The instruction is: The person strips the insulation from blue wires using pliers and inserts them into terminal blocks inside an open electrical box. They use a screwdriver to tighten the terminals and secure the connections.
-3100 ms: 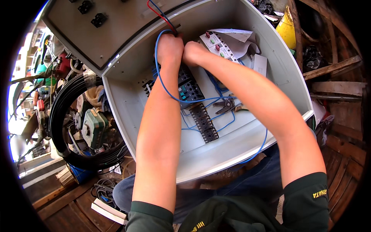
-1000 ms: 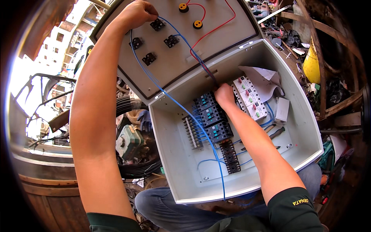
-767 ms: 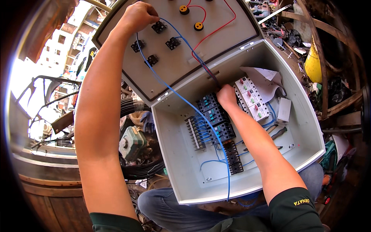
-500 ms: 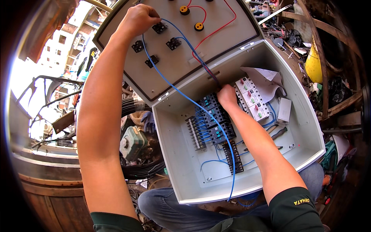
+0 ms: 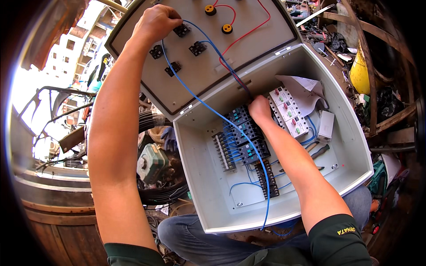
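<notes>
My left hand [image 5: 158, 23] pinches a blue wire [image 5: 195, 98] high over the opened lid [image 5: 186, 88] of a grey metal enclosure [image 5: 199, 208], beside black switch blocks [image 5: 197, 48]. The wire hangs from there across the box. My right hand [image 5: 259, 108] is closed on a red-and-blue wire bundle [image 5: 242, 84] at the back of the box, fingertips partly hidden. Around it are black contactors [image 5: 248, 150], white breakers [image 5: 293, 124], a grey terminal strip [image 5: 224, 153] and black relay bases [image 5: 268, 181]. A white box [image 5: 325, 126], crumpled paper [image 5: 301, 88] and hand tools [image 5: 319, 153] lie inside.
A coil of black cable [image 5: 159, 195], gloves [image 5: 168, 137] and a green machine [image 5: 151, 164] sit left of the enclosure. Scrap, wooden slats [image 5: 390, 124] and a yellow container [image 5: 358, 75] lie to the right. My jeans-clad legs [image 5: 186, 239] are beneath the box.
Since the oldest frame, my left hand has risen from inside the box to the lid, drawing the blue wire up. My right hand stayed inside. Over the last second both barely moved.
</notes>
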`<state>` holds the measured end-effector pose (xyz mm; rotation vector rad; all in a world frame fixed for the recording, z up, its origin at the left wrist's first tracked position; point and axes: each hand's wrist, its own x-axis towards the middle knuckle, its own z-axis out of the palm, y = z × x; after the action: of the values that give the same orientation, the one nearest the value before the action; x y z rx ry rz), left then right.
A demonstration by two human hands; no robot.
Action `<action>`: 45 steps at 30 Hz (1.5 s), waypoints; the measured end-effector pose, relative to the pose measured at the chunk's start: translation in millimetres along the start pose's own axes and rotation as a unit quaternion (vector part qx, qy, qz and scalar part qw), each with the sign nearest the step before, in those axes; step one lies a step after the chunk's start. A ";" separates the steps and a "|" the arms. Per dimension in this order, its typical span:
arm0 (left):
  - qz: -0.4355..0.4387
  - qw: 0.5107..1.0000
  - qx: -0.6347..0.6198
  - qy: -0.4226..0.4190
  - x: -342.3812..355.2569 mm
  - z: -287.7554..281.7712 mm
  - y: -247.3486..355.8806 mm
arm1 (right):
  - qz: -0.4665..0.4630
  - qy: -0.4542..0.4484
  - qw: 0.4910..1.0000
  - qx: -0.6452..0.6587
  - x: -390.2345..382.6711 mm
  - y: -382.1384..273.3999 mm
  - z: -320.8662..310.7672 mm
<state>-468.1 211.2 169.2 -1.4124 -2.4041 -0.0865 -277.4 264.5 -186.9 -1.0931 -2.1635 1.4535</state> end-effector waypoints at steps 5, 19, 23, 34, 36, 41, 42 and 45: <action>0.016 1.000 -0.006 -0.014 0.1 -2.2 2.5 | 0.010 -0.011 1.000 0.000 -1.6 -3.0 -3.3; -0.045 0.996 -0.042 -0.070 -1.8 -10.2 3.2 | 0.000 -0.008 1.000 -0.002 -2.1 -2.7 -0.6; -0.029 0.997 -0.037 -0.067 0.5 -8.0 -7.3 | -0.003 -0.010 1.000 -0.010 -2.7 -2.6 1.4; -0.104 0.973 -0.167 0.123 -151.5 -25.0 13.6 | -0.040 -0.242 0.943 -0.225 -12.4 -56.8 -30.5; -0.167 0.949 -0.212 0.162 -187.8 -10.8 48.2 | 0.013 -0.315 0.923 -0.220 -26.7 -59.5 -86.6; -0.229 0.831 -0.483 0.150 -291.2 -1.0 112.0 | -0.181 -0.400 0.792 -0.425 -93.3 -89.0 -210.9; -0.256 0.814 -0.507 0.124 -305.2 -9.6 127.7 | -0.189 -0.423 0.748 -0.474 -109.6 -81.4 -217.4; -0.256 0.791 -0.549 0.084 -335.5 -10.8 153.6 | -0.234 -0.495 0.593 -0.591 -137.5 -40.8 -205.8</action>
<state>-185.4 5.5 50.5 -0.8916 -2.5279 -1.8984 -75.1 288.8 -40.5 0.4655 -3.9101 0.0277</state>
